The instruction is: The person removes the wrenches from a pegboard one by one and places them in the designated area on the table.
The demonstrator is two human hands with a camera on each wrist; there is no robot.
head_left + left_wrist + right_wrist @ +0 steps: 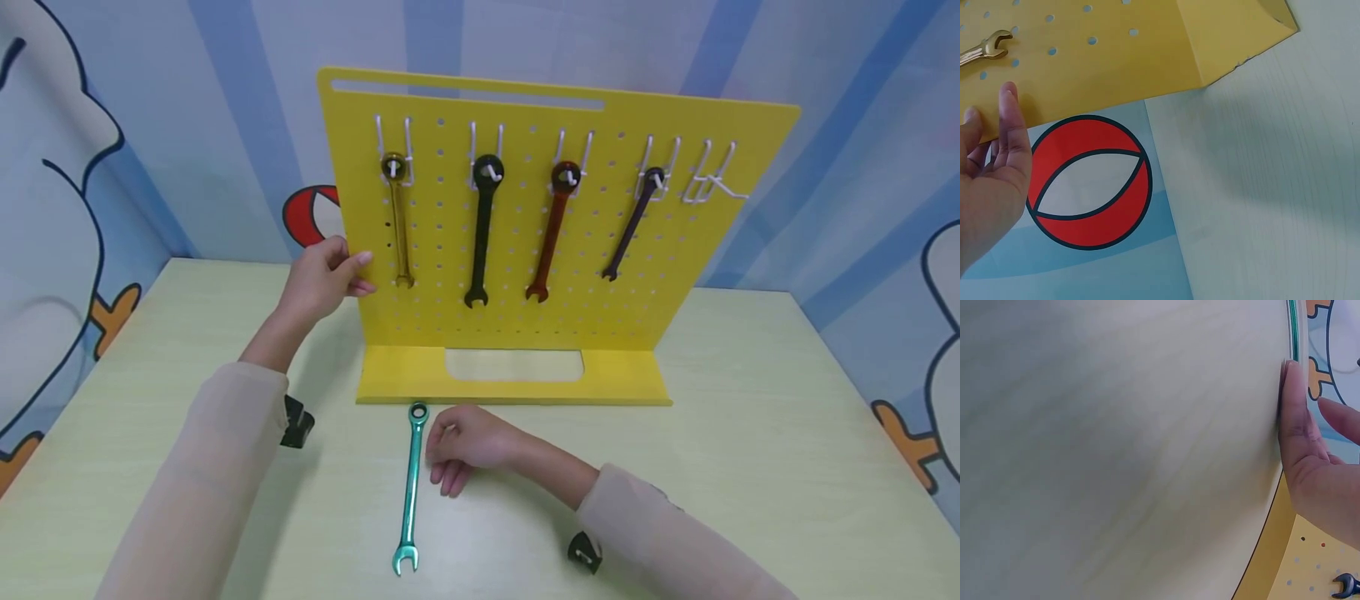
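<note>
My left hand [324,279] pinches the left edge of a yellow pegboard [442,321], which stands upright on its base. On the table in front lies a teal combination wrench [412,492], its ring end close to the base and its open jaw towards me. Just right of that wrench, my right hand [468,442] rests low over the table with fingers loosely bent and nothing in them. Four wrenches hang from white hooks: a gold one [400,233], a dark green one [483,233], a reddish-brown one [550,233] and a dark purple one [632,229].
At the board's right end, a white hook [705,175] carries no wrench, and a thin white piece sticks out sideways beside it. The base has a rectangular cutout [513,365]. Behind the pale table [750,400] stands a blue striped backdrop with cartoon figures.
</note>
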